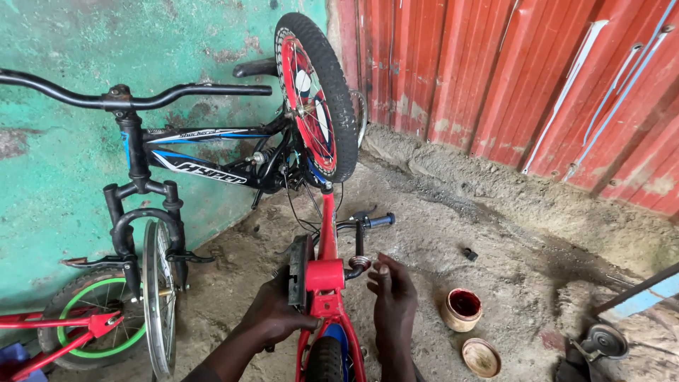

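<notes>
A small red bicycle [328,233] stands upside down on the dirt floor, its red-disc front wheel [316,95] up in the air. My left hand [277,311] grips the black pedal [298,270] and the crank area on the left side of the red frame. My right hand [391,301] rests with fingers bent against the right side of the bottom bracket [358,264], fingertips touching its round metal end. The bike's handlebar with a blue grip [380,221] lies on the ground behind.
A black and blue bicycle [177,166] leans on the green wall, a bare rim [160,297] by its fork. A small red bike with a green-rimmed wheel [92,322] lies left. An open tub of red grease [461,309], its lid [481,357], and red corrugated sheeting [530,78] are to the right.
</notes>
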